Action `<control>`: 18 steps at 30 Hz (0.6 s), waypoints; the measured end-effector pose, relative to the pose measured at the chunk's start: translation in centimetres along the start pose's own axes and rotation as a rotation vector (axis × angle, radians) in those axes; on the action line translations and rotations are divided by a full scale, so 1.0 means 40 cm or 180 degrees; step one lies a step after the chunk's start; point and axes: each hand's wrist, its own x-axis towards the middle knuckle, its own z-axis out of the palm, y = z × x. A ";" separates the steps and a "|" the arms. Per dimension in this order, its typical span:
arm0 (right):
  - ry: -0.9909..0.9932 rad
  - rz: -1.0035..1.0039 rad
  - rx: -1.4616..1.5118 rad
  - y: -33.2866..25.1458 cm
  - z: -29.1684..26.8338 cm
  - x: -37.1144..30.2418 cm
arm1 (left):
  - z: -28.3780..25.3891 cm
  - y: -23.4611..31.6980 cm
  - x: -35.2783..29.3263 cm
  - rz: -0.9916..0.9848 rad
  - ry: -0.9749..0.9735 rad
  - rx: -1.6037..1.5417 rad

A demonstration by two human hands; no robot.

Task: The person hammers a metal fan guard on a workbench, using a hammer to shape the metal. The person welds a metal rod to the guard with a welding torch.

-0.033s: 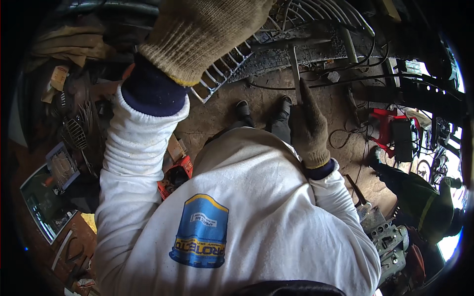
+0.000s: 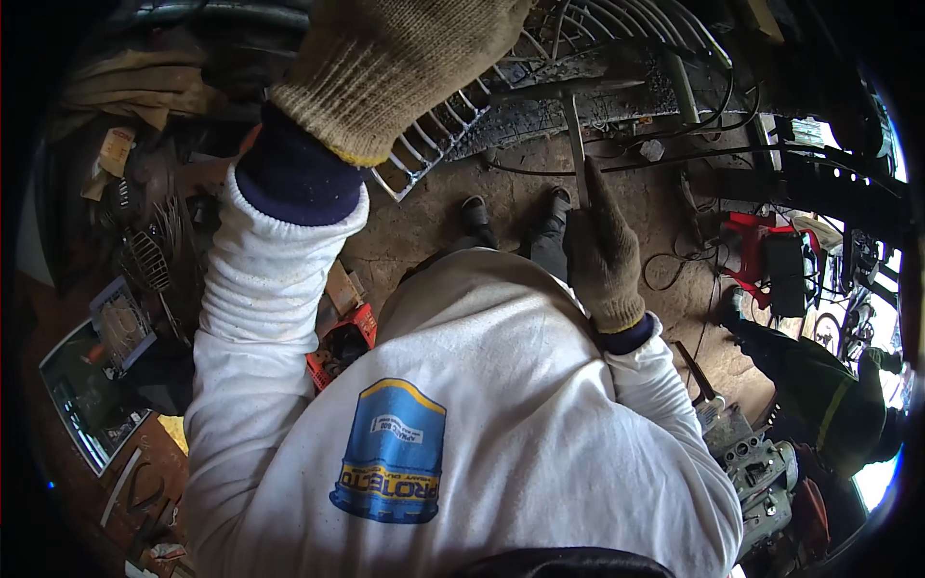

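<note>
The silver metal grille of curved bars [image 2: 446, 147] lies partly beneath the tan knit-gloved left hand [image 2: 405, 72], whose fingers' state I cannot tell. Right of the grille, the tan-gloved right hand [image 2: 609, 250] grips a slender-headed dark metal hammer [image 2: 568, 91]. Seemingly a hold-and-strike step; the next blow calls for steadiness.

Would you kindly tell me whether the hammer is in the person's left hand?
No, the hammer is gripped in the gloved right hand.

Glvd hands [image 2: 409, 77] [image 2: 614, 255]: 2
Hmr [image 2: 575, 130]: 1
Wire racks [image 2: 409, 166]: min. 1
Wearer's shoes [image 2: 473, 205] [image 2: 559, 198]: 2
Other ppl [image 2: 817, 390]: 1
Red crates [image 2: 364, 325]: 1
</note>
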 end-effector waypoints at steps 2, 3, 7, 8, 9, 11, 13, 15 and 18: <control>0.0051 0.0004 0.0069 0.013 -0.010 -0.007 | 0.058 -0.011 -0.002 0.0152 -0.0044 0.0293; -0.0088 -0.0106 0.0226 0.004 -0.010 -0.008 | 0.036 -0.020 -0.017 0.0163 -0.0163 0.0762; -0.0025 0.0283 0.0736 0.004 0.003 -0.014 | 0.005 -0.013 -0.007 0.0251 0.0498 0.0061; -0.0071 0.0015 0.0738 0.017 0.023 -0.009 | 0.011 -0.014 -0.006 0.0179 0.0416 -0.0108; -0.0088 -0.0118 0.0738 0.019 0.028 -0.005 | 0.016 -0.015 -0.004 0.0150 0.0374 -0.0195; -0.0313 0.0175 0.0788 0.024 0.025 0.000 | 0.025 -0.018 0.002 0.0291 0.0582 -0.0481; -0.0519 0.0607 0.0848 -0.003 0.013 0.010 | 0.029 -0.015 0.006 0.0467 0.0818 -0.0681; -0.0001 0.0787 0.1905 -0.051 0.007 0.012 | 0.002 -0.007 -0.008 0.0401 0.0781 -0.0201; -0.0104 -0.0099 0.1606 -0.029 -0.001 0.007 | -0.014 -0.020 -0.014 0.0277 0.0637 -0.0407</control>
